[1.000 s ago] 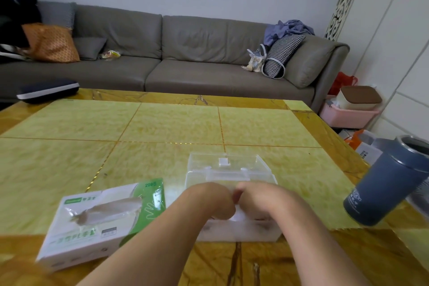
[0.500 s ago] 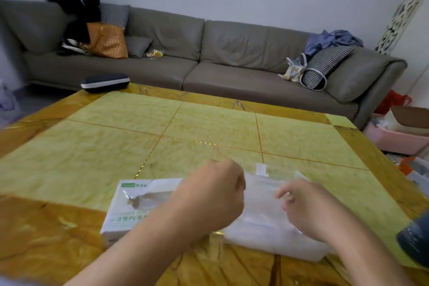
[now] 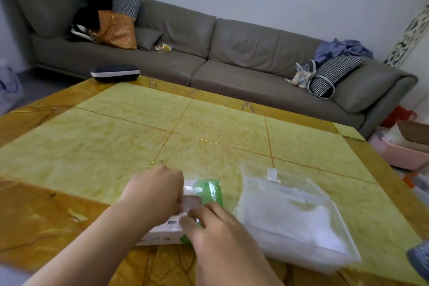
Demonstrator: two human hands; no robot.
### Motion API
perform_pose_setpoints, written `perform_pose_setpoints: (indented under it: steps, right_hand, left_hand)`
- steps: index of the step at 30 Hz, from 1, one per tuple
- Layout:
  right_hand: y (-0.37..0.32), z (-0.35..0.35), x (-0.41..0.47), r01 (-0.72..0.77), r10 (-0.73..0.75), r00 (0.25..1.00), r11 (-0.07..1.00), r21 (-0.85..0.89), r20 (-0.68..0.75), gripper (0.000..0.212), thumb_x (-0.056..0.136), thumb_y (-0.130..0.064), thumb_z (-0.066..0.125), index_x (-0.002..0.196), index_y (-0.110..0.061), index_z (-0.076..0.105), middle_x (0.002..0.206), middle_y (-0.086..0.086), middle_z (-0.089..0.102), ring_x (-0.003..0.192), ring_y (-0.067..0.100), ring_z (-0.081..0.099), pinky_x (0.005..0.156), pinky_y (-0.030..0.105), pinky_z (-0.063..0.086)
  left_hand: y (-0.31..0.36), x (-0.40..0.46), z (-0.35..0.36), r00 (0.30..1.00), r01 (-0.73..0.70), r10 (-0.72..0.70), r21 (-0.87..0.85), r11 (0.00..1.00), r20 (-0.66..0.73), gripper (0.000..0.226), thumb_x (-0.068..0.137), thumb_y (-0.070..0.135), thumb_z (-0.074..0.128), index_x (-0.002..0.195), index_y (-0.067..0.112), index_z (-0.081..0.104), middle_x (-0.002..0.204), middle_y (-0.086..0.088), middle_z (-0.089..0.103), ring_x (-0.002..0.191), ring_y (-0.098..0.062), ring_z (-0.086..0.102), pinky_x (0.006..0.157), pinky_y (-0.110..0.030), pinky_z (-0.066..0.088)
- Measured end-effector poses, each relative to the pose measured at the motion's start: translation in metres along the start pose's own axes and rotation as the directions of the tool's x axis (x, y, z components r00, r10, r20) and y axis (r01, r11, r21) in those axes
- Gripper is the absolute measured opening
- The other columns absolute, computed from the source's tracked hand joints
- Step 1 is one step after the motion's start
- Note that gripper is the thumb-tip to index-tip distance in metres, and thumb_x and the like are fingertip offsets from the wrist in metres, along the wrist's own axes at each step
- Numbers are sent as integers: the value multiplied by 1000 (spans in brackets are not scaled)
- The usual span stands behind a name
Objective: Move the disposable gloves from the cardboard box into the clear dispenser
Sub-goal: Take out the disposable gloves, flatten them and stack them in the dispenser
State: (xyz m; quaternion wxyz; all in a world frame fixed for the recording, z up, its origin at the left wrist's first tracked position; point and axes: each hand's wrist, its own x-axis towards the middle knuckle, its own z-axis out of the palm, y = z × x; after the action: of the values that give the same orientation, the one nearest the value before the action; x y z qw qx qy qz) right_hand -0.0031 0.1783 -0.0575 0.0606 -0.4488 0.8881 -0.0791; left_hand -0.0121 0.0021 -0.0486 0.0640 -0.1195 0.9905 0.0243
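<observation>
1. Near the front edge of the surface [image 3: 97, 146], both hands meet over the box [image 3: 209, 193].
2. Left hand [image 3: 155, 195] curls at the box opening, seemingly pinching a glove [image 3: 191, 201].
3. Right hand [image 3: 218, 232] rests on the box's near end; its grip is unclear.
4. Dispenser [image 3: 290, 216] sits just right, lid open.

**Setting: home living room**

Long grey sofa [image 3: 209, 53] runs along a plain white wall. On it: orange bag [image 3: 117, 30], checked cushions [image 3: 334, 74], heaped blue clothing [image 3: 343, 49]. In front, a yellow-green marble-patterned bench [image 3: 116, 146] with amber border. Pink plastic tub [image 3: 397, 153] on the floor, right side.
</observation>
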Motion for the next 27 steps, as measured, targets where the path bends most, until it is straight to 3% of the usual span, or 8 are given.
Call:
perform_pose_setpoints:
  steps: [4, 8, 11, 15, 19, 21, 23, 27]
  right_hand:
    - [6, 10, 1, -8, 5, 998, 999, -38, -65, 61, 72, -13, 52, 132, -25, 62, 126, -6, 59, 121, 23, 49, 85, 34, 49]
    - [3, 0, -1, -15, 16, 1000, 999, 38, -24, 61, 85, -10, 55, 143, -30, 52, 147, -13, 45, 138, 16, 31, 95, 26, 34]
    - [0, -5, -3, -22, 23, 999, 998, 60, -24, 58, 89, -10, 56, 143, -31, 52, 147, -13, 43, 140, 15, 30, 103, 32, 41]
    - [-4, -9, -6, -39, 38, 999, 997, 70, 9, 54, 92, -12, 57, 142, -31, 50, 148, -13, 39, 141, 16, 30, 108, 37, 42]
    - [-7, -10, -9, -102, 106, 993, 991, 81, -50, 66, 94, -13, 60, 154, -30, 35, 157, -7, 23, 143, 19, 34, 115, 40, 41]
    - [-7, -10, -9, -139, 143, 989, 987, 77, -46, 76, 94, -15, 59, 159, -31, 23, 158, -4, 18, 147, 19, 27, 117, 37, 36]
    - [-6, -9, -8, -166, 167, 986, 985, 50, -9, 80, 94, -16, 59, 162, -28, 17, 159, 0, 20, 149, 21, 21, 118, 36, 32]
    - [-6, -5, -3, -168, 170, 983, 985, -32, 70, 71, 91, -14, 62, 155, -18, 30, 165, 10, 23, 154, 27, 18, 120, 42, 31]
  left_hand:
    - [-1, 2, 3, 998, -51, 50, -35, 998, -30, 29, 82, 27, 68, 59, 26, 51, 68, 6, 52, 60, -16, 51, 50, -26, 34]
    - [-13, -3, -4, 993, -57, 27, -258, 965, -118, 27, 88, 40, 71, 64, 34, 61, 68, 12, 61, 63, -5, 58, 51, -24, 41]
    - [-18, -6, -7, 977, -95, 12, -387, 917, -211, 20, 89, 41, 73, 70, 35, 72, 65, 19, 66, 62, -1, 62, 52, -20, 43]
    - [-22, -5, -4, 961, -150, 20, -461, 875, -275, 15, 88, 41, 77, 74, 37, 71, 90, 22, 63, 82, 2, 61, 75, -30, 56]
    - [-20, -6, -3, 975, -211, 159, -441, 873, -153, 5, 95, 36, 69, 92, 40, 67, 96, 23, 65, 88, 5, 60, 77, -18, 50]
    - [-15, -8, -3, 972, -236, 219, -430, 872, -89, 9, 94, 43, 68, 102, 45, 68, 95, 25, 64, 88, 4, 59, 76, -20, 50]
    - [-12, -9, -4, 975, -222, 214, -391, 893, -65, 9, 93, 52, 68, 99, 47, 73, 92, 26, 64, 87, 4, 59, 76, -23, 53]
    - [-8, -8, -4, 985, -170, 158, -245, 955, -67, 10, 96, 43, 68, 90, 36, 73, 87, 23, 61, 78, 2, 59, 66, -24, 53]
